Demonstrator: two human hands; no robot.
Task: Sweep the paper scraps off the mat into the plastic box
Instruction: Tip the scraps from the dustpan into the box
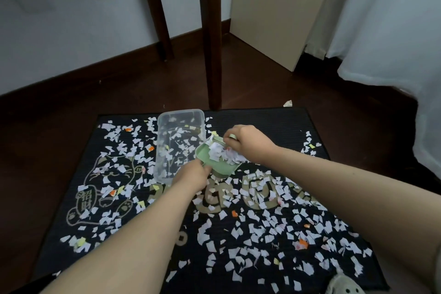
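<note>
A black mat (274, 124) with a gold cat drawing lies on the floor, strewn with several white, yellow and orange paper scraps (257, 229). A clear plastic box (167, 157) stands on the mat's far left part with scraps inside. My left hand (191, 176) grips the handle of a pale green dustpan (205, 157), tilted beside the box's right rim and loaded with scraps. My right hand (248, 143) grips a small green brush (232, 136) at the pan's far edge, over the pile.
Two dark wooden furniture legs (212, 55) stand just beyond the mat. A beige panel (274, 12) leans in the corner and a white curtain (386, 43) hangs at right. A grey shoe (343, 285) shows at the bottom right. Dark wood floor surrounds the mat.
</note>
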